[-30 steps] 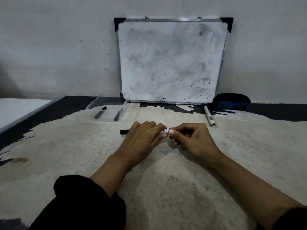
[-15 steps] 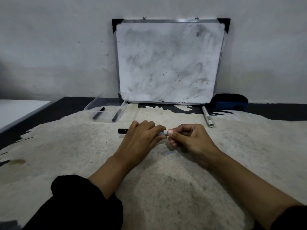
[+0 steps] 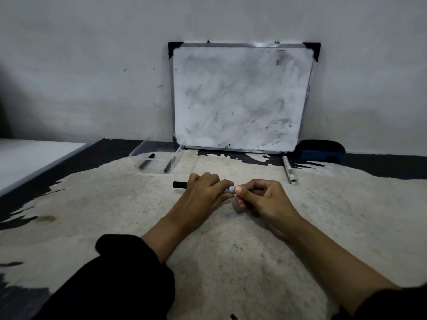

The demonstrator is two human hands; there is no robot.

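Leaning on grey wall (image 3: 92, 65), smudged whiteboard (image 3: 240, 98), worn pale tabletop (image 3: 231, 262), gripped marker (image 3: 179, 184)

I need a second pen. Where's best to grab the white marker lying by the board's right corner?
Pinch the white marker across its mid-barrel from above. It lies flat on the table, long sides free; the whiteboard and eraser crowd only its far end.

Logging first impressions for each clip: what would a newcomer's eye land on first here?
The smudged white whiteboard with a silver frame, leaning against the wall at the back centre, draws the eye first. In front of it, over the worn pale tabletop, the left hand and right hand both grip a black-ended white marker pen, held level between them.
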